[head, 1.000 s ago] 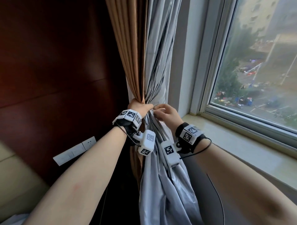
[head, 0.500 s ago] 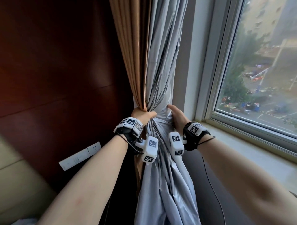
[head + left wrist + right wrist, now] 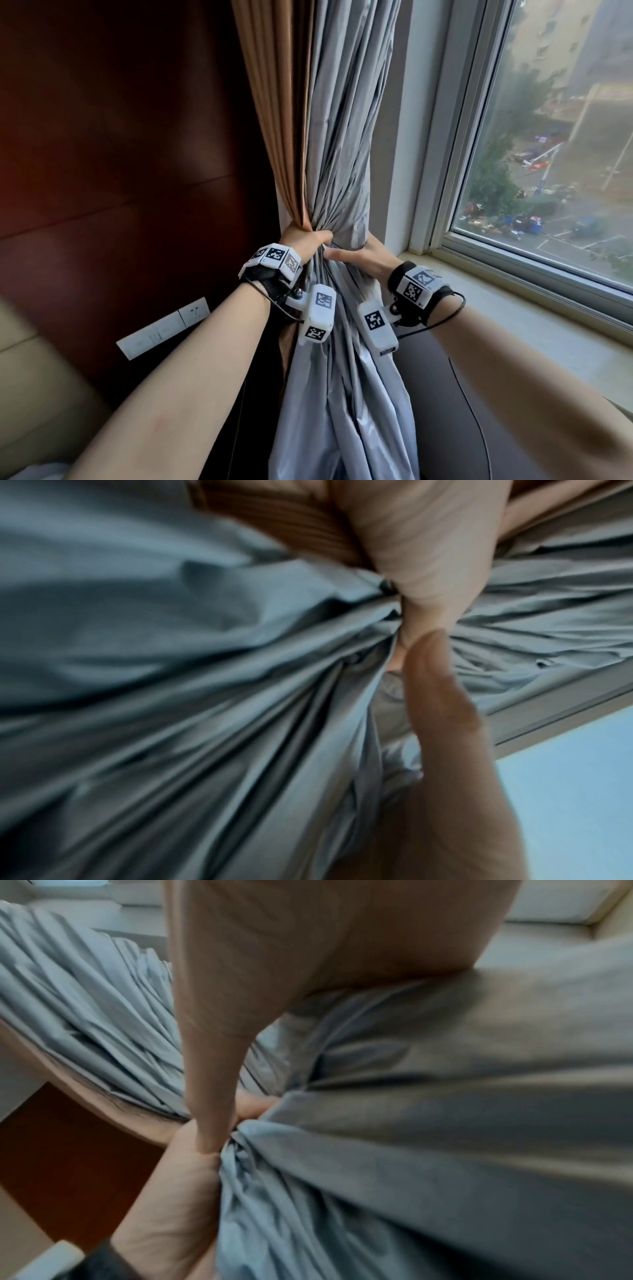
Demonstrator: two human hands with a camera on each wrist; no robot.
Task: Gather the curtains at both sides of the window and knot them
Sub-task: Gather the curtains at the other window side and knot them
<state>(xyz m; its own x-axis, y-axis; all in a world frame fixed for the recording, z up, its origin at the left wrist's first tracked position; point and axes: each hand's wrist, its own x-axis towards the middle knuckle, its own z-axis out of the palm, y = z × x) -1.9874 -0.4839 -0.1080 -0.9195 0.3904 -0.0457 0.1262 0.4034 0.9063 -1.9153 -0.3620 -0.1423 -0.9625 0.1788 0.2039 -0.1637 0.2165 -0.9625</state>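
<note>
The curtain [image 3: 342, 144] hangs left of the window, a grey lining with a brown outer layer [image 3: 281, 102], gathered into one bunch. My left hand [image 3: 305, 240] grips the bunch at its narrow waist from the left; the left wrist view shows this fist [image 3: 428, 561] closed round the grey folds [image 3: 205, 696]. My right hand [image 3: 363, 257] wraps the bunch from the right just below, thumb laid across the front and fingers hidden behind the cloth. In the right wrist view its thumb [image 3: 209, 1123] touches my left hand [image 3: 178, 1191] beside the pinched fabric [image 3: 377, 1150].
The window [image 3: 548, 171] and its pale stone sill [image 3: 513, 318] lie to the right. A dark wood wall panel [image 3: 120, 154] with a white socket plate [image 3: 164, 329] is on the left, with a beige cushion [image 3: 37, 394] below it.
My right hand left the front of the bunch, went round its right side and now clasps it with the thumb in front. The left hand kept its grip.
</note>
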